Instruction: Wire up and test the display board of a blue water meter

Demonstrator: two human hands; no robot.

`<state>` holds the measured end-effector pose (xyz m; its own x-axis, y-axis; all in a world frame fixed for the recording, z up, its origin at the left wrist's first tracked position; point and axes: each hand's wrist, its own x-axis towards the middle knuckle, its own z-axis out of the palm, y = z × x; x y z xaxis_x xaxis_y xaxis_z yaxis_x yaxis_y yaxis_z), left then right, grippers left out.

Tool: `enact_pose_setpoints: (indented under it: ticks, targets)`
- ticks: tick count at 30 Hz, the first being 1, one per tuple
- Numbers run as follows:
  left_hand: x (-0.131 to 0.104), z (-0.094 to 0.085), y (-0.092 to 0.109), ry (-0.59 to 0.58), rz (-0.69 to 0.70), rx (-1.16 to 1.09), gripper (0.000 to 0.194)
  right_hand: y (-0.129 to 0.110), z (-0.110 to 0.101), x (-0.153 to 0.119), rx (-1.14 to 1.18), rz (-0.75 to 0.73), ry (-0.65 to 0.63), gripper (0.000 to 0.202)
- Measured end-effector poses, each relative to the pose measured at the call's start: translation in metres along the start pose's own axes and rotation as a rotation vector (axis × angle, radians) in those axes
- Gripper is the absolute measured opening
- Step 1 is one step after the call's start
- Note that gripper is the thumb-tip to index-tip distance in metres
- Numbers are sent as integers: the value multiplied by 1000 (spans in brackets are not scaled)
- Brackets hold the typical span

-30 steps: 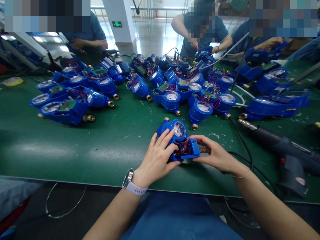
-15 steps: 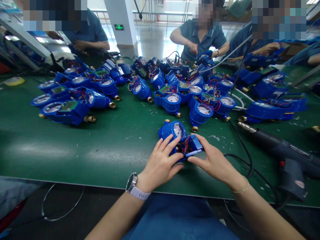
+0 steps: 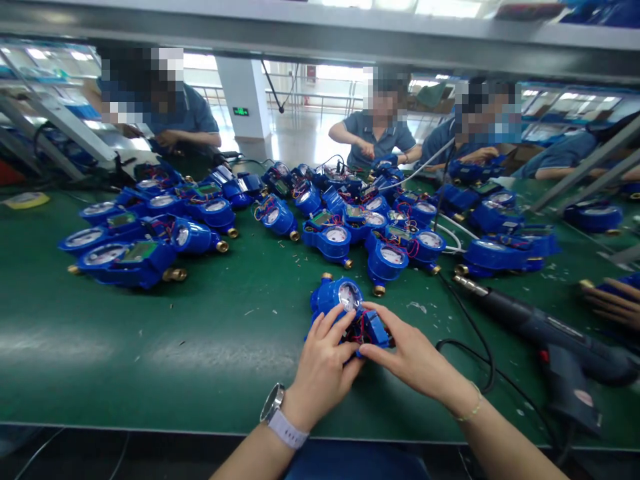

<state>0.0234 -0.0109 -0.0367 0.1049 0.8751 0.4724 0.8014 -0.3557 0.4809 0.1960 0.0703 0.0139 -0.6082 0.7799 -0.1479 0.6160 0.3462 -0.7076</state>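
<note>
A blue water meter (image 3: 334, 291) with a round dial and brass end fittings lies tilted on the green bench (image 3: 210, 373), close in front of me. Its housing is open, showing red and dark wires (image 3: 358, 328). My left hand (image 3: 325, 357) wraps round its near left side, fingers over the edge by the dial. On the other side, my right hand (image 3: 413, 350) grips the blue box-shaped part (image 3: 375, 328) of the housing between thumb and fingers. Both palms hide the meter's lower side.
Several blue meters (image 3: 333, 243) with exposed wiring crowd the middle and back; more stand at left (image 3: 120, 263). A heat gun (image 3: 545, 333) with its black cable lies at right. Another person's hand (image 3: 615, 303) is at the right edge. Co-workers sit opposite. A shelf beam (image 3: 320, 33) crosses above.
The view has tilted up, bringing the overhead shelf and a co-worker's hand at right into sight. My right hand has brought the box-shaped part closer against the meter; both hands stay on it.
</note>
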Motion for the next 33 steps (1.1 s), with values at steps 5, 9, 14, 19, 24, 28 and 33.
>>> enact_pose_setpoints:
  ticks: [5, 9, 14, 19, 24, 28, 33]
  targets:
    - [0, -1, -4, 68, 38, -94, 11, 11, -3, 11, 245, -2, -20, 64]
    - [0, -3, -5, 47, 67, -90, 14, 22, -20, 28, 305, 32, -115, 66]
    - [1, -2, -6, -7, 104, -16, 18, 23, -42, 39, 239, -19, -180, 62]
    - [2, -2, -10, -10, 129, 11, 12, 32, -48, 34, 354, -9, -233, 67]
    - [1, -3, -9, -42, 148, 21, 11, 47, -41, 21, 528, 70, -238, 73]
    - [5, -4, -5, -78, 147, 2, 12, 56, -31, 6, 509, 60, -126, 73]
    - [13, -7, -4, -84, 98, 46, 36, 66, -15, -11, 473, -50, -60, 73]
